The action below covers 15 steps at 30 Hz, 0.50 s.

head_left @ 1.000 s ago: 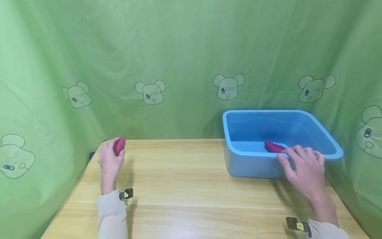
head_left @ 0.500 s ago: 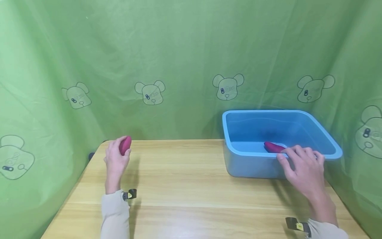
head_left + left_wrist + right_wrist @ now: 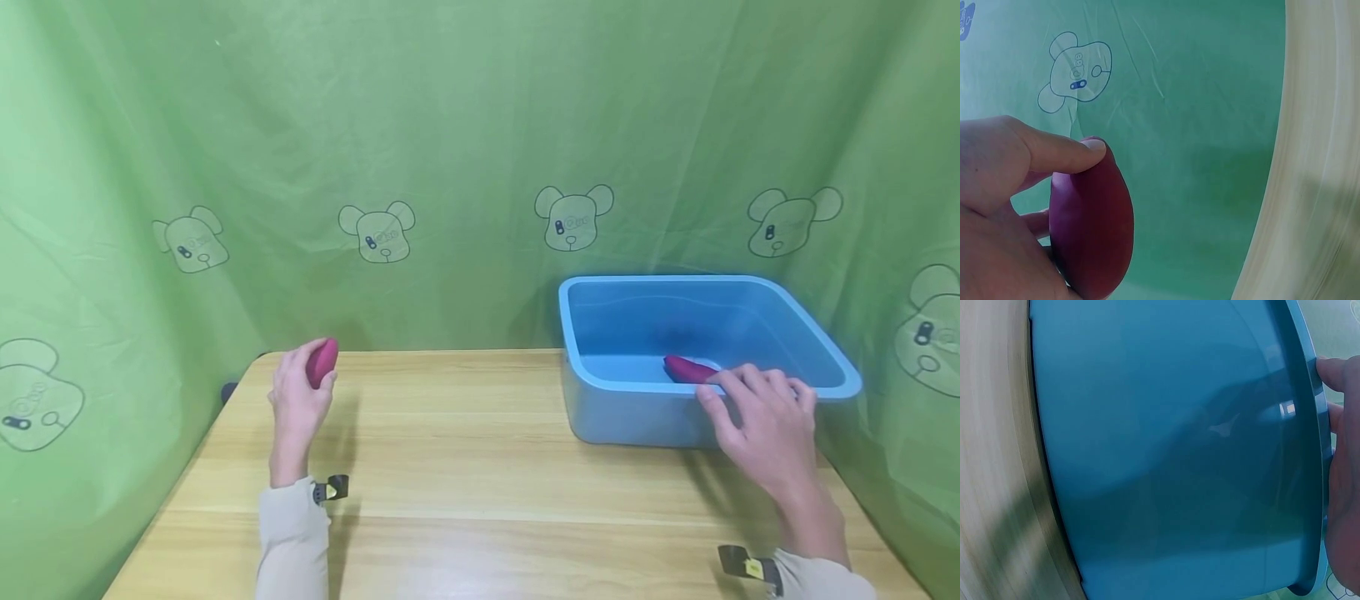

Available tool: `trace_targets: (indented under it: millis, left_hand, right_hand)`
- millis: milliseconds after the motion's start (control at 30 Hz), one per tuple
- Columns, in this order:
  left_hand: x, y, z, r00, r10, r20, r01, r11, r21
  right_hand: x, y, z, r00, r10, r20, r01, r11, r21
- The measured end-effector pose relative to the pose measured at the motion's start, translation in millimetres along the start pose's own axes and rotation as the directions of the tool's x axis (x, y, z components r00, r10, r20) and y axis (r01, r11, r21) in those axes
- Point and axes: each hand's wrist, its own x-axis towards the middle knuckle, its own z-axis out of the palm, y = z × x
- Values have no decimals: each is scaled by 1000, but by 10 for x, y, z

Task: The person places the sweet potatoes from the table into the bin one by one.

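In the head view, my left hand holds a smooth purple-red sweet potato above the far left of the table. The left wrist view shows the thumb lying over the upper end of that sweet potato, with other fingers partly hidden behind it. On the right, my right hand grips the front rim of a blue plastic basin, fingers over the edge and thumb on the outer side. Inside the basin lies another purple-red sweet potato, its right end hidden by the rim and hand.
The light wooden table stretches between the two hands. A green curtain printed with bear heads hangs behind it and along both sides. Both wrists wear small black cameras on straps.
My left hand has moved a little to the right with the sweet potato in its grip. The right hand and the basin have stayed in place.
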Motion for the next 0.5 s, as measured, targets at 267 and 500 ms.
trace_targets:
  millis: [267, 500]
  left_hand:
    - [-13, 9, 26, 1000, 16, -7, -16, 1000, -8]
    - [-11, 38, 27, 1000, 19, 11, -19, 999, -26]
  right_hand:
    - [1, -5, -1, 1000, -7, -7, 7, 1000, 2]
    - [-2, 1, -2, 1000, -6, -5, 6, 1000, 1]
